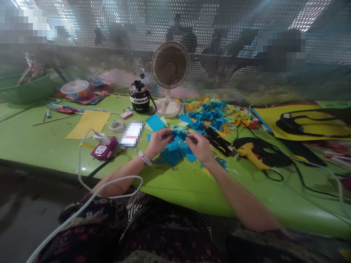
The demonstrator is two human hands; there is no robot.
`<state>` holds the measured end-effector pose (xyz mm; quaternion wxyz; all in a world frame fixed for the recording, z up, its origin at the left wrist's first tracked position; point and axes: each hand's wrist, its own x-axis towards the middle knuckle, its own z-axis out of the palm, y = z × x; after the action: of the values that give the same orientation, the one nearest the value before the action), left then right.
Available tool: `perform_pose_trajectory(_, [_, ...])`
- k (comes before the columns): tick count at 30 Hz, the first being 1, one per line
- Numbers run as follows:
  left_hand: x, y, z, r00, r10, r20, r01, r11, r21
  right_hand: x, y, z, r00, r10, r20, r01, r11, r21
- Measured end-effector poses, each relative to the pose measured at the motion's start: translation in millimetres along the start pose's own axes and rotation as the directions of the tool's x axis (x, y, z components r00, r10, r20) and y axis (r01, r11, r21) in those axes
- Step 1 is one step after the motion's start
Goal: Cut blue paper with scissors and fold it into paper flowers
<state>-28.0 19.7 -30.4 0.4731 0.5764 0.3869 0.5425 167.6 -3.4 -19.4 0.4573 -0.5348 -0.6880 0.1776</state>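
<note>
A small piece of blue paper is pinched between the left hand and the right hand, just above a heap of blue paper scraps on a green table. Paper flowers lie farther away, and a yellow glue gun lies to the right.

Left hand and right hand bare, forearms too. Left wrist carries a narrow white strap, probably a watch; face not readable from here. Lap and torso covered by a dark patterned garment, red floral print on black. Black-and-white striped panel at the centre front. Right sleeve ends near the elbow, muted olive-grey print, edge blurred.
</note>
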Motion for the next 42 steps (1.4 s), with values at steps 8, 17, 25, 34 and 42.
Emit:
perform_pose_trajectory(8, [-5.5,9.9,-0.6,0.996,0.088,-0.016,-0.085,0.987,0.133,-0.4,-2.2,0.8,0.996,0.046,0.082,-0.053,0.995,0.085])
perform_pose_trajectory(17, [-6.7,9.1,1.9,0.996,0.082,-0.018,-0.079,0.988,0.130,0.6,-1.2,1.7,0.991,0.058,0.122,-0.081,0.978,0.193])
perform_pose_trajectory(25, [-6.0,13.8,0.9,0.997,0.069,-0.044,-0.065,0.994,0.086,15.6,12.1,-14.4,0.987,0.132,-0.091,-0.124,0.988,0.089])
perform_pose_trajectory(34, [-3.3,9.0,-3.5,0.991,0.110,-0.074,-0.093,0.974,0.204,29.6,30.5,-25.1,0.958,0.212,-0.192,-0.172,0.964,0.202])
perform_pose_trajectory(42, [-2.7,10.7,-4.8,0.987,0.139,-0.085,-0.117,0.967,0.228,30.2,26.7,-25.3,0.950,0.240,-0.199,-0.185,0.948,0.260])
